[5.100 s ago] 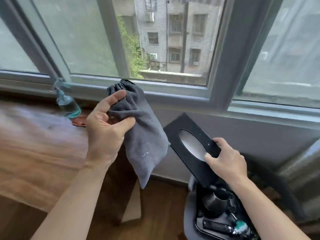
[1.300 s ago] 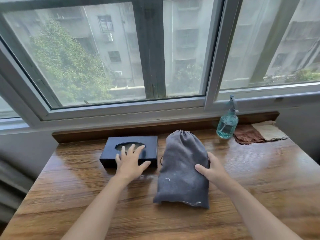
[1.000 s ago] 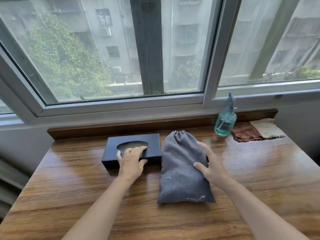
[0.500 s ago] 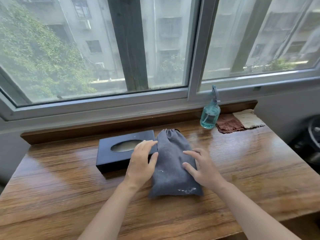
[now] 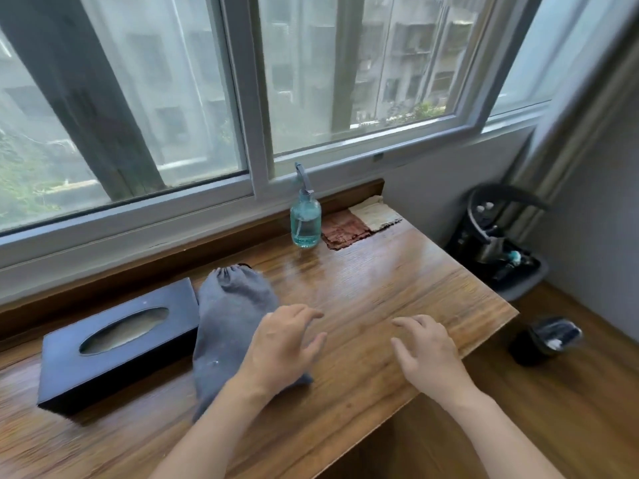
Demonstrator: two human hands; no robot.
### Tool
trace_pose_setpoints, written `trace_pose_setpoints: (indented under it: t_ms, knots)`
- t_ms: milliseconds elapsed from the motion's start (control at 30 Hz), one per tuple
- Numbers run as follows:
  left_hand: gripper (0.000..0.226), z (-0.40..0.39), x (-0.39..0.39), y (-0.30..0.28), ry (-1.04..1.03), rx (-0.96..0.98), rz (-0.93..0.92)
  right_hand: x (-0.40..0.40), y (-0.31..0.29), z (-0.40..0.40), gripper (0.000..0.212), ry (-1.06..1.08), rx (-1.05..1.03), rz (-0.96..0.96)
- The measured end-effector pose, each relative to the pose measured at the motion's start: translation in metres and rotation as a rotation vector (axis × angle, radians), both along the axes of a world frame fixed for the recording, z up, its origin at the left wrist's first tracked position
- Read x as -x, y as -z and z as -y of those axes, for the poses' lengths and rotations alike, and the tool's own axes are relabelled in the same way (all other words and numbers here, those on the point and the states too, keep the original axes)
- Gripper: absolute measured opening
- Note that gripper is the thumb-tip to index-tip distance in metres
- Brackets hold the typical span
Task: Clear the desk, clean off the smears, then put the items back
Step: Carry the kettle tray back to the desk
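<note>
Having come off the grey drawstring pouch (image 5: pixel 231 326) and the black tissue box (image 5: pixel 117 344), both hands hover released: left hand (image 5: pixel 280 344) over the pouch's right edge, right hand (image 5: pixel 428 354) above bare bench (image 5: pixel 397 285). Two items judged returned. Pouch lies flat beside the box, long axis front-to-back, cinched mouth toward the window.

Setting: a lived-in room of a home, upper floor, by a window. Evidence: wooden desk (image 5: pixel 380 305) across the lower frame, set against a sliding window (image 5: pixel 242 98) that fills the upper frame and looks onto apartment blocks and greenery. On the desk: black tissue box (image 5: pixel 114 337) at lower left, grey drawstring pouch (image 5: pixel 228 316) beside it, spray bottle (image 5: pixel 305 219) and folded cloths (image 5: pixel 359 223) near the sill. Wooden floor (image 5: pixel 553 409) at lower right, bearing a tray of household items (image 5: pixel 501 257).
</note>
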State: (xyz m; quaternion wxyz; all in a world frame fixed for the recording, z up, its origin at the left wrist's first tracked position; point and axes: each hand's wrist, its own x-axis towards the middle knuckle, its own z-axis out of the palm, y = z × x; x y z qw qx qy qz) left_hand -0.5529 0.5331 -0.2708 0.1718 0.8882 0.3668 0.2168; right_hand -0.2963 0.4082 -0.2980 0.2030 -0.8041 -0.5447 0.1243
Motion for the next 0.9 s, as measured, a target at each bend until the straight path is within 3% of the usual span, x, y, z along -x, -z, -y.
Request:
trace_pose_setpoints:
  t_ms: [333, 567, 900]
  knots:
    - [0.039, 0.009, -0.181, -0.011, -0.003, 0.053, -0.087, -0.172, -0.006, 0.017, 0.035, 0.071, -0.012, 0.045]
    - [0.041, 0.016, -0.315, -0.001, -0.046, 0.151, -0.047, -0.294, -0.009, 0.036, 0.037, 0.069, 0.034, 0.046]
    - [0.035, -0.003, -0.502, 0.014, 0.068, 0.21, -0.003, -0.439, -0.007, 0.026, 0.037, 0.209, 0.103, 0.023]
